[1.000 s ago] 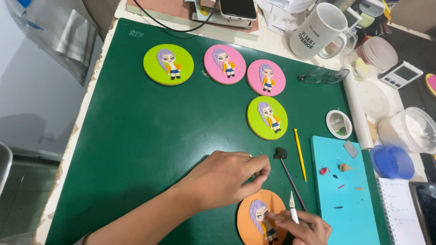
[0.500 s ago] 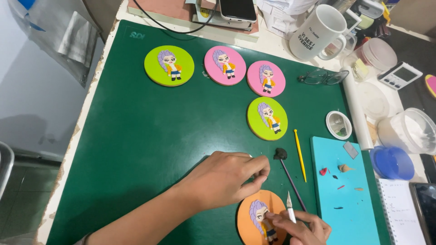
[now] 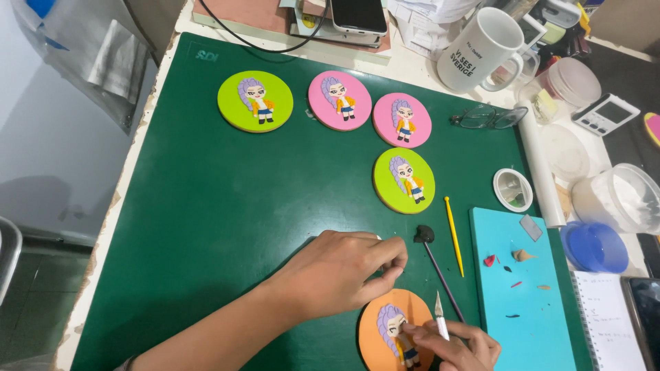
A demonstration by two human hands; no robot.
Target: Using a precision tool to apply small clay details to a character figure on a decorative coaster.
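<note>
From the head view, our left hand (image 3: 344, 271) rests on the green mat (image 3: 206, 220), fingertips pinched together just above the orange disc (image 3: 385, 336), which lies at the near edge. Our right hand (image 3: 457, 347) pinches a slim blade tool (image 3: 440, 319), fingertips touching the clay figure (image 3: 397, 335) on the disc.

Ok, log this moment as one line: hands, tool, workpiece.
left hand: pinched above orange disc | right hand: holds craft knife, fingertips on disc figure | four other discs on green mat
</note>
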